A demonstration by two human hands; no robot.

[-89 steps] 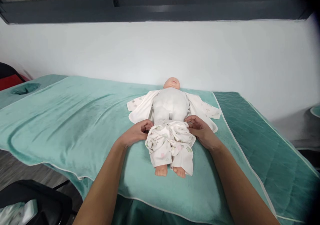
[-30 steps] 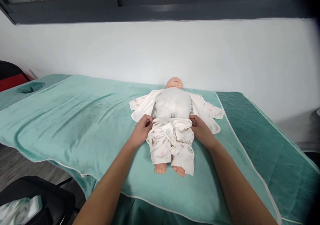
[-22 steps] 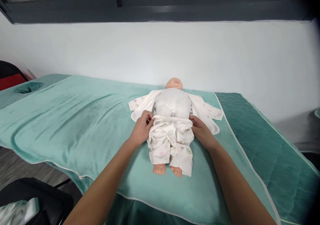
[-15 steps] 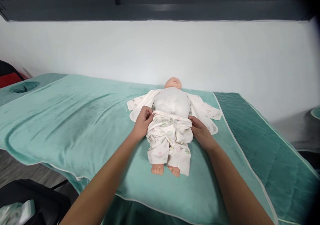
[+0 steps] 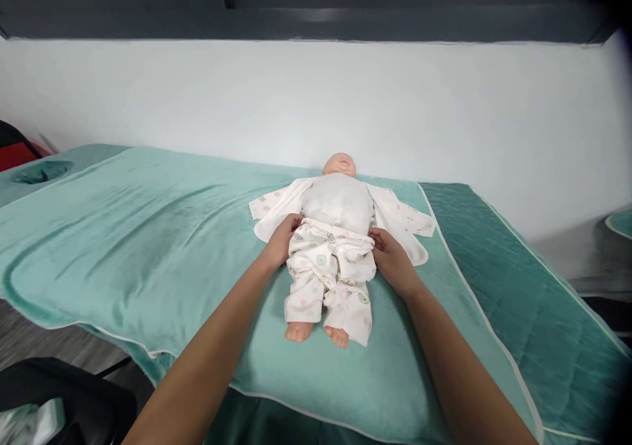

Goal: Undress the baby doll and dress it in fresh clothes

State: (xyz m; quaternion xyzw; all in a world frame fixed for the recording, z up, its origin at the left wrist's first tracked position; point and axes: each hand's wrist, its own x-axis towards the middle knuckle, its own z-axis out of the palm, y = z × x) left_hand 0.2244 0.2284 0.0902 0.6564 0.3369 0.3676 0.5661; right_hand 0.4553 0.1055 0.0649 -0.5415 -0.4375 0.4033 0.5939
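A baby doll point(image 5: 338, 198) lies on its back, head toward the wall, with its bare feet toward me. White printed baby pants point(image 5: 323, 270) cover its legs and reach up to the waist, the cloth bunched at the hips. At the left end of the waistband, my left hand point(image 5: 282, 237) is closed on the edge, its fingertips partly hidden by cloth. My right hand point(image 5: 392, 257) pinches the waistband at the opposite hip. Beneath the doll's torso, an open white baby shirt point(image 5: 395, 218) is spread, with its sleeves stretched out to both sides.
A smooth green sheet point(image 5: 162, 234) covers the bed, over a darker quilted cover point(image 5: 518, 287) at the right. Behind stands a white wall point(image 5: 316, 103) below a dark window frame point(image 5: 395, 20). At the lower left, a black chair point(image 5: 74, 392) holds a pale packet point(image 5: 47, 422).
The doll's feet and pant legs have shifted left and lie slightly farther apart. The pants' folds hang differently at the hips. Both hands stay at the waistband.
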